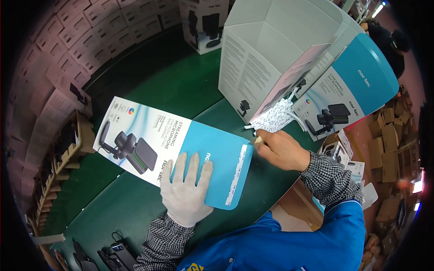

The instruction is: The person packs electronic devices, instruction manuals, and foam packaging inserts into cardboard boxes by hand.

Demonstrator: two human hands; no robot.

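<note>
A flat printed carton [131, 140], white with a bright blue flap and a picture of a microphone, lies on the green table. My left hand [186, 192], in a white glove, presses flat on it with fingers apart. Along the flap's outer edge runs a white tape strip [236, 176] with small print. At that strip's far end my bare right hand [285, 151] is closed in a pinch. A small pale yellowish tip shows between thumb and forefinger; what it belongs to is hidden. Just beyond lies a heap of white paper strips [276, 118].
A big open carton [251, 67] stands behind the heap, with another blue-and-white carton [334, 99] leaning beside it. Boxes [97, 27] are stacked at the far left. Black devices [120, 253] rest at the near left edge of the green table [104, 212]. Brown cartons [384, 153] are piled at right.
</note>
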